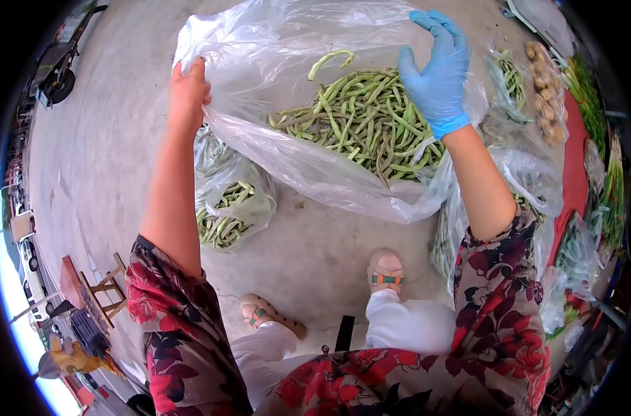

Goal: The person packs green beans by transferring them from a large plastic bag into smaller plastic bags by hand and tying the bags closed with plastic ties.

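Concrete floor stretches from the left of the frame to the lower centre, giving room between the shoes and the near edge of the large clear bag. Inside, green beans heap at upper centre. A smaller bag sits below the left edge. The left hand clamps the large bag's upper-left rim; the gloved right hand, fingers apart, is at upper right, contact unclear. One curled bean lies above the heap.
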### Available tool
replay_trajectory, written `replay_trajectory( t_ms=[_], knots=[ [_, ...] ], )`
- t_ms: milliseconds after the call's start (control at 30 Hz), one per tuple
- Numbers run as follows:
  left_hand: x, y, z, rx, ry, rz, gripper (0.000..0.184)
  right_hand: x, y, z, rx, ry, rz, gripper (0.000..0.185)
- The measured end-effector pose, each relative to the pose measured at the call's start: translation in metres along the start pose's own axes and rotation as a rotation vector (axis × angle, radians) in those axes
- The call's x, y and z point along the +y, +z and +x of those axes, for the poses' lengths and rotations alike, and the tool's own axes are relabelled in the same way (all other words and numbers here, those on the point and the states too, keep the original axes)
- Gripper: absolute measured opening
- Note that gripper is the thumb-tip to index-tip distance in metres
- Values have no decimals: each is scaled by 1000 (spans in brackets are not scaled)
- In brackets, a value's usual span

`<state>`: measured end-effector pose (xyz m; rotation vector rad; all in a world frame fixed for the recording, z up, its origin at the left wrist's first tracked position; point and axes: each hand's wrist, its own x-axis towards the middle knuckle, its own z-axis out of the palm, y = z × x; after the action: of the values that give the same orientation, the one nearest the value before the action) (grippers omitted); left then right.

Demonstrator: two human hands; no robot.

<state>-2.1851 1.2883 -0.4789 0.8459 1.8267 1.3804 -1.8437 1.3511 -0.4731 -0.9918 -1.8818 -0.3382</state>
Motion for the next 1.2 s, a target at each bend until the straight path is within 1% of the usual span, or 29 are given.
replay_trajectory(
  t_ms=[67, 100, 133, 200, 233, 300, 333, 367, 400, 433, 467, 500, 533, 567, 600, 633, 667, 733, 767, 867, 900, 967, 1000, 1033, 1133, 1167, 1200],
  knots=[
    [14, -1, 18, 47, 93, 101, 20, -34, -13, -20, -132, -200, 237, 44],
    [8, -10, 39, 28, 94, 222, 33, -41, -10, -36, -300, -324, 301, 50],
    [5, -9, 38, 91, 168, 399, 40, -45, -4, -55, -468, -448, 364, 57],
    [-1, -3, 32, 221, 313, 759, 55, -49, 19, -89, -847, -347, 264, 68],
    [-23, 2, 29, 238, 584, 771, 77, -49, 30, -102, -1030, -291, 208, 73],
    [-2, 41, -54, 343, 801, 1103, 83, -45, 52, -122, -1264, -449, -23, 81],
    [-6, 53, -82, 147, 875, 986, 81, -43, 57, -128, -1386, -528, -141, 84],
    [-21, 65, -109, -43, 857, 914, 78, -47, 61, -128, -1534, -543, -151, 95],
    [-41, 75, -133, -305, 811, 954, 80, -39, 80, -153, -1320, -594, -68, 99],
    [-64, 83, -153, -546, 747, 1035, 85, -27, 115, -206, -1103, -639, 11, 103],
    [-97, 85, -173, -650, 689, 1103, 87, -18, 147, -247, -885, -679, 89, 107],
    [-127, 85, -186, -754, 629, 1167, 89, -13, 170, -263, -698, -726, 149, 116],
    [-142, 83, -190, -887, 559, 1300, 78, -21, 159, -235, -968, -763, 50, 117],
    [-155, 81, -193, -1020, 480, 1431, 67, -40, 133, -176, -1239, -791, -51, 118],
    [-178, 77, -194, -1114, 390, 1381, 56, -52, 119, -144, -1507, -814, -156, 119],
    [-203, 71, -192, -1200, 299, 1331, 45, -48, 124, -142, -1527, -764, -97, 122],
    [-206, 64, -188, -1282, 207, 1276, 34, -49, 128, -141, -1554, -734, -88, 122],
    [-211, 51, -184, -1226, 203, 1011, 23, -48, 129, -141, -1619, -673, -71, 124],
    [-206, 46, -181, -1194, 201, 878, 18, -44, 128, -150, -1557, -652, -12, 120],
    [-189, 38, -162, -1155, 200, 680, 20, -45, 104, -161, -1559, -635, -8, 112],
    [-181, 38, -157, -1171, 182, 659, 20, -48, 94, -166, -1524, -640, -20, 109],
    [-171, 40, -154, -1210, 140, 621, 21, -56, 76, -174, -1589, -679, -41, 112],
    [-173, 42, -157, -1223, 160, 624, 20, -60, 68, -176, -1623, -692, -49, 114],
    [-175, 44, -160, -1237, 181, 628, 20, -63, 63, -176, -1648, -657, -47, 116],
    [-183, 51, -172, -1270, 194, 694, 19, -51, 77, -194, -1302, -703, -43, 119],
    [-185, 49, -177, -1282, 185, 727, 18, -52, 86, -187, -1366, -715, -83, 112],
    [-184, 46, -180, -1268, 178, 737, 18, -52, 96, -188, -1396, -682, -70, 111]
  ],
)
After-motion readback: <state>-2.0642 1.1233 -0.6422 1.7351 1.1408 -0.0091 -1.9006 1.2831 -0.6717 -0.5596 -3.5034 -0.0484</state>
